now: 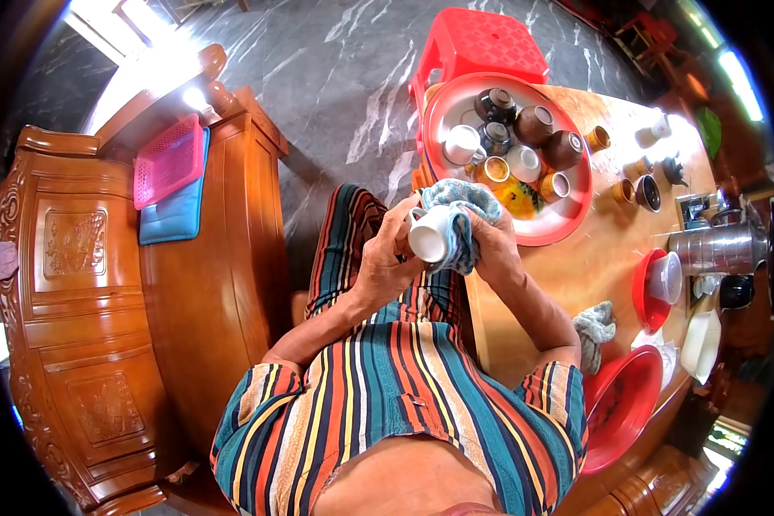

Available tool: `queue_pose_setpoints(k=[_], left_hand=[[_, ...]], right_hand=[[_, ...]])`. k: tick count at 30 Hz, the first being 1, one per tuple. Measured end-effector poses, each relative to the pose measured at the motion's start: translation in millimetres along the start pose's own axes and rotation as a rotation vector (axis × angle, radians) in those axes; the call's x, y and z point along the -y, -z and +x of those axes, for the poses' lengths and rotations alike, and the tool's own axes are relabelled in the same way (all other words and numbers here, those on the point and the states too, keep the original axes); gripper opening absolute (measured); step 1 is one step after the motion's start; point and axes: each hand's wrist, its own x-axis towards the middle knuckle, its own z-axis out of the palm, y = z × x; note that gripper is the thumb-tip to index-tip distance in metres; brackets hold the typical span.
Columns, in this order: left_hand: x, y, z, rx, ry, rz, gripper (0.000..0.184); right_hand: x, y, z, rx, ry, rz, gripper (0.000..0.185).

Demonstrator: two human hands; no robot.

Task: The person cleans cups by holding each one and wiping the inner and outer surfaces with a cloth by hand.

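Note:
Above my lap, my left hand [385,261] is closed around a white cup [429,237], whose base or mouth faces toward me; I cannot tell which. My right hand [495,249] grips a blue and white patterned cloth [457,199] and presses it against the cup's side. Beyond the hands, at the table's edge, lies a large red-rimmed tray [580,206]. On it are a white mug [463,144], a white cup [523,162], dark bowls [495,105], brown cups [535,125] and yellowish cups [495,169], several turned upside down.
A wooden table [533,292] carries a greyish cloth [595,325], a red basin [621,408], a metal pot [715,251] and more small cups [598,138]. Behind the tray stands a red stool [495,47]. At left, a pink basket [168,160] rests on a wooden bench [208,284].

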Motion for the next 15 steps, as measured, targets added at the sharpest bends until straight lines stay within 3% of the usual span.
queue_pose_setpoints(k=[3,5,10,15], left_hand=[[8.2,-0.8,2.4,0.018,-0.164,-0.166,0.09],[10.7,2.8,3.5,-0.035,-0.295,0.144,0.088],[-5.0,3.8,-0.1,0.01,-0.365,0.352,0.084],[8.3,2.0,-0.1,0.044,-0.45,0.425,0.082]], right_hand=[[3.0,-6.3,-4.0,-0.046,0.027,-0.173,0.036],[13.1,-18.6,-10.1,-0.011,-0.002,-0.271,0.045],[17.5,-34.2,-15.5,0.02,-0.109,-0.328,0.063],[6.7,-22.6,-13.9,-0.039,-0.118,-0.239,0.045]])
